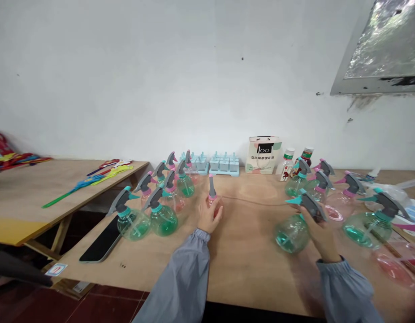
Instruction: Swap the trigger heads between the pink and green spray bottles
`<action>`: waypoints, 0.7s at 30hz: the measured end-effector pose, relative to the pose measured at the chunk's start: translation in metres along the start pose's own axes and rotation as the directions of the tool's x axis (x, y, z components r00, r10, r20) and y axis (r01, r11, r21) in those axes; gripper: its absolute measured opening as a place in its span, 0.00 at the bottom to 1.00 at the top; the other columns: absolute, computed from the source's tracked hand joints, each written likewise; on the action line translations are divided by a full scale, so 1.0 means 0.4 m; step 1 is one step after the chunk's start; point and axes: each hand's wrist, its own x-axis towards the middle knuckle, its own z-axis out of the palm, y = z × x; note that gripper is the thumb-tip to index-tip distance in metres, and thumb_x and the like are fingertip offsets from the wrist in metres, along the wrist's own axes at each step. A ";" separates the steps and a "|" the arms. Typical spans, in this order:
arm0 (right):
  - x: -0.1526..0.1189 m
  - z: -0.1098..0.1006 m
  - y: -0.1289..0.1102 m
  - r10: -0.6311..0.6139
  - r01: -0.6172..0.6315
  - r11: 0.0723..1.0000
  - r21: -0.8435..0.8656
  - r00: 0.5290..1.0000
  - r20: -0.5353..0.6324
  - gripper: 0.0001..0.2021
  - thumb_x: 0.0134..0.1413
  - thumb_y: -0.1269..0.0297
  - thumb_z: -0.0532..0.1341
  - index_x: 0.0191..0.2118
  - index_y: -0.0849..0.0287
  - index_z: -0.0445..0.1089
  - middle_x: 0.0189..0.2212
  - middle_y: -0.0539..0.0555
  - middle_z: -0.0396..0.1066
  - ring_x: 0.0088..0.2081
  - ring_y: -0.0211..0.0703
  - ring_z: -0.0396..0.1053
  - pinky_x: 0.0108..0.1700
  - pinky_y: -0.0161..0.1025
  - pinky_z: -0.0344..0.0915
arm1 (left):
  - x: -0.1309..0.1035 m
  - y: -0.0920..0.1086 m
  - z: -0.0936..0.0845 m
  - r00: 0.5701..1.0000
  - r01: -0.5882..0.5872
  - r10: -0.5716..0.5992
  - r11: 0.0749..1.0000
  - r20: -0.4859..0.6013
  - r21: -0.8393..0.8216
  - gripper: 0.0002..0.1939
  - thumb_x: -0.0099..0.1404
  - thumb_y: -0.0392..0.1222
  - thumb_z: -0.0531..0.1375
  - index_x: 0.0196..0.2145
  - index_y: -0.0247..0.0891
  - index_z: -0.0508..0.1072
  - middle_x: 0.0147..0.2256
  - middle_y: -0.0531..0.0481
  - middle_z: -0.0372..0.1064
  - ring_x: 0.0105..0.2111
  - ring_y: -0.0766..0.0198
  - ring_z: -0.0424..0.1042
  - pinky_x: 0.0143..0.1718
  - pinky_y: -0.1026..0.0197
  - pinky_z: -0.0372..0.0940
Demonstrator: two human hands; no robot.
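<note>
My left hand [209,214] is wrapped round a pink spray bottle [212,194] at the middle of the wooden table; its grey and pink nozzle points up. On the right, my right hand [317,229] grips the grey trigger head of a spray bottle with green liquid [292,234], which tilts a little. Several green and pink spray bottles stand in a group to the left, among them a green one [163,220] near the front. More spray bottles are on the right, including a green one [368,228] beside my right hand.
A black phone [102,240] lies at the table's left edge. Along the wall stand light blue ice-pop moulds [224,164], a paper bag [262,157] and a white bottle [287,165]. Another table [22,193] at the left holds colourful strips [83,183].
</note>
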 end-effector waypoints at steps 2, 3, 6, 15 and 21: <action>0.037 -0.066 0.024 -0.035 0.022 0.995 -0.097 0.989 -0.142 0.24 0.37 0.41 0.68 0.37 0.55 0.73 0.33 0.55 0.75 0.33 0.51 0.73 0.42 0.53 0.70 | -0.001 0.001 0.000 1.000 -0.005 0.005 1.000 -0.008 -0.003 0.21 0.68 0.46 0.54 0.56 0.44 0.72 0.57 0.38 0.61 0.60 0.48 0.60 0.57 0.47 0.60; 0.054 -0.095 0.034 -0.070 0.041 0.988 -0.147 0.978 -0.198 0.24 0.37 0.41 0.68 0.36 0.55 0.73 0.33 0.57 0.75 0.33 0.52 0.73 0.43 0.54 0.70 | -0.001 0.001 -0.001 1.000 -0.008 0.008 1.000 -0.010 -0.006 0.21 0.68 0.46 0.54 0.56 0.44 0.72 0.57 0.38 0.61 0.60 0.48 0.61 0.57 0.47 0.60; 0.092 -0.157 0.053 -0.219 0.126 0.950 -0.287 0.921 -0.322 0.25 0.38 0.42 0.68 0.38 0.56 0.75 0.37 0.63 0.76 0.37 0.55 0.74 0.46 0.54 0.68 | -0.002 0.000 -0.001 1.000 -0.013 0.013 1.000 -0.013 -0.010 0.21 0.68 0.46 0.54 0.56 0.44 0.72 0.57 0.38 0.60 0.60 0.48 0.61 0.57 0.47 0.60; 0.171 -0.207 0.109 -0.311 0.179 0.900 -0.398 0.903 -0.297 0.26 0.39 0.40 0.66 0.38 0.56 0.77 0.35 0.64 0.76 0.38 0.55 0.74 0.45 0.52 0.67 | -0.002 0.001 -0.006 1.000 -0.009 0.009 1.000 -0.001 -0.008 0.21 0.68 0.47 0.55 0.57 0.45 0.71 0.57 0.38 0.60 0.60 0.48 0.60 0.57 0.47 0.59; 0.217 -0.236 0.154 -0.279 0.161 0.913 -0.376 0.917 -0.285 0.22 0.41 0.42 0.68 0.35 0.57 0.78 0.35 0.65 0.77 0.38 0.52 0.76 0.44 0.49 0.68 | -0.002 -0.001 -0.003 1.000 -0.020 0.020 1.000 -0.022 -0.014 0.20 0.68 0.47 0.54 0.56 0.44 0.72 0.57 0.37 0.59 0.59 0.48 0.61 0.56 0.46 0.60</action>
